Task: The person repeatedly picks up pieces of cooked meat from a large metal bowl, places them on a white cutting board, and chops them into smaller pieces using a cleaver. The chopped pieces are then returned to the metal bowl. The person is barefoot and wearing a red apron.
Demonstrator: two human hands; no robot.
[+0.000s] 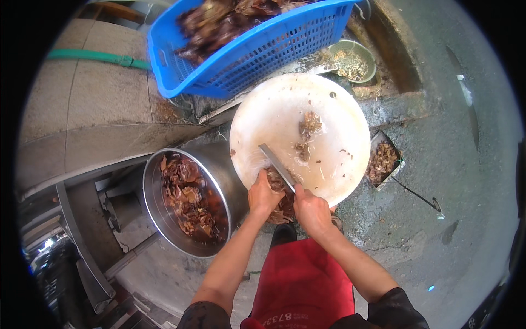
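A round white cutting board (279,107) lies before me, wet and dotted with brown scraps. My right hand (313,209) is closed around the handle of a knife (277,165), whose blade points up and left over the board's near edge. Beside the blade, my left hand (264,195) holds a brown, wrinkled leafy-looking piece (276,181) against the board; part of it hangs over the edge. What the piece is, I cannot tell. Farther up the board lie small trimmed brown lumps (311,122).
At the left stands a metal pot (187,153) with brown pieces in dark liquid. A blue plastic basket (254,53) heaped with similar pieces is beyond the board. Right of the board are a square container of scraps (383,160) and a green strainer (372,68). A green hose (98,57) crosses the tiled ledge.
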